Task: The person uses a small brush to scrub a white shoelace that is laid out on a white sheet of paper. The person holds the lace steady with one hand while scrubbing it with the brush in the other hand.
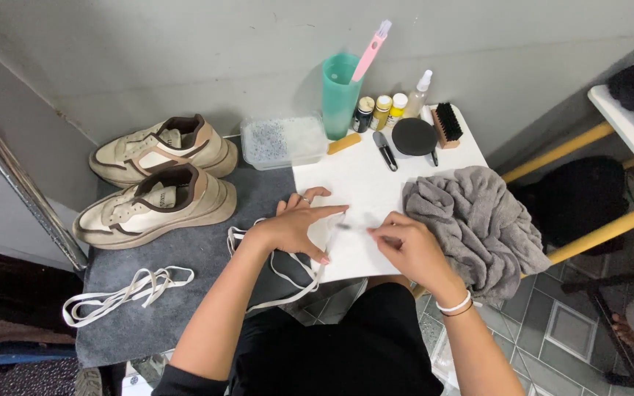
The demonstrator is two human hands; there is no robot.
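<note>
Down on the white table [361, 187], the left hand [295, 227] lies with fingers stretched flat, pressing a white flat shoelace [288, 275] whose woven band loops off the table's edge. The right hand [405, 246] pinches the lace's tip between thumb and forefinger, the other fingers curled in. A second shoelace [122, 290] lies in a loose tangle on the dark grey felt mat [185, 293] to the left. Two cream and brown sneakers [159, 183], chunky-soled and unlaced, sit side by side on that mat. A crumpled grey terry towel [478, 220] is heaped just beside the right hand. Along the wall stand a clear plastic tub [284, 141], a green tumbler [339, 95] holding a pink toothbrush [370, 50], small bottles [381, 111], a round black lid [414, 136] and a bristle brush [447, 123].
</note>
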